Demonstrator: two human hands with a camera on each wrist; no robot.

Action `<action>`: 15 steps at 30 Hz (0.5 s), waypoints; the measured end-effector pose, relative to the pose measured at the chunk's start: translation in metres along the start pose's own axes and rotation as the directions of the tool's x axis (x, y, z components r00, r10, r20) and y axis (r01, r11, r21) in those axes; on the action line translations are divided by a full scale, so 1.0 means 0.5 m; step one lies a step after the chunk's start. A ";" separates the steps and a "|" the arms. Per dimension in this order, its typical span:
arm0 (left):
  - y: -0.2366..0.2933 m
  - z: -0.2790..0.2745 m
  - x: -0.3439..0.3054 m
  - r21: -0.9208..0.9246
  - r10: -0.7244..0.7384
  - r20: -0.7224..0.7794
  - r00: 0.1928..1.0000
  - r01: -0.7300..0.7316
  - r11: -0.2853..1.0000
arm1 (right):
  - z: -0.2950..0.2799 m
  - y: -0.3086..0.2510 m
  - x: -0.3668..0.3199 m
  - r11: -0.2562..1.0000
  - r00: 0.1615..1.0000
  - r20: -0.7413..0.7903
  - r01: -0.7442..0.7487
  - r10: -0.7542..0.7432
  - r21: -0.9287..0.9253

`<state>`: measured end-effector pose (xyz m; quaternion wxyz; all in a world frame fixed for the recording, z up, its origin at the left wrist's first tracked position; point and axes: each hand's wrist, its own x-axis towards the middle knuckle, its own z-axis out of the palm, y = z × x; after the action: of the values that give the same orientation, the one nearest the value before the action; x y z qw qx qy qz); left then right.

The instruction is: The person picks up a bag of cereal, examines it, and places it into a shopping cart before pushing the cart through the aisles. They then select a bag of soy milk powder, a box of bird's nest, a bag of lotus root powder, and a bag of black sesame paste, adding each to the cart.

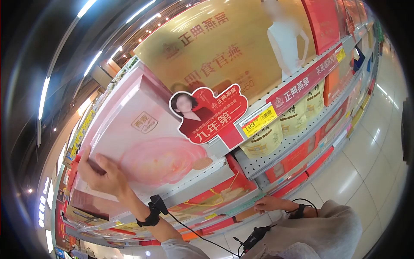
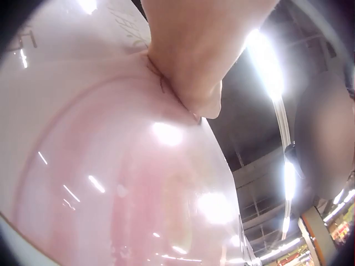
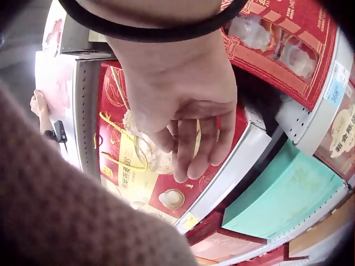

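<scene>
On the upper shelf stands a large pale pink gift box (image 1: 166, 125), a round pink picture on its glossy front. My left hand (image 1: 103, 175) grips its left edge, thumb toward the front and fingers bent around the side. The left wrist view shows this hand (image 2: 188, 61) against the shiny pink face, fingertips hidden. Lower down, my right hand (image 3: 183, 122) hangs with loosely bent fingers and holds nothing. Behind it in the right wrist view is a red and cream gift box (image 3: 147, 183) with a yellow cord handle (image 3: 130, 144).
A big gold box (image 1: 207, 52) stands right of the pink one. A red cut-out sign (image 1: 211, 114) juts from the shelf edge beside a yellow price tag (image 1: 258, 121). Below are pale yellow bags (image 1: 263, 140) and a teal box (image 3: 283, 191). Tiled floor (image 1: 358, 159) lies at right.
</scene>
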<state>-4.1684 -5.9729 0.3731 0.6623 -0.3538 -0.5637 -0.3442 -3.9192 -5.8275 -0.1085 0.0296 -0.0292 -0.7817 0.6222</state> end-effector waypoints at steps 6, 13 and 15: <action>-0.008 -0.003 0.001 -0.009 0.053 -0.002 0.999 -0.053 0.999 | -0.011 -0.010 0.000 1.000 1.000 -0.025 0.017 -0.017 0.001; -0.018 0.012 0.005 -0.031 0.098 0.025 0.995 -0.097 0.995 | 0.000 -0.018 0.006 0.999 1.000 -0.002 0.024 -0.024 -0.039; -0.024 0.025 0.006 0.022 0.139 0.042 0.989 -0.140 0.990 | 0.013 -0.010 0.005 1.000 1.000 0.016 0.014 -0.013 -0.018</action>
<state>-4.1848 -5.9686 0.3785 0.6775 -0.3910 -0.5551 -0.2829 -3.9222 -5.8348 -0.1051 0.0274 -0.0193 -0.7876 0.6152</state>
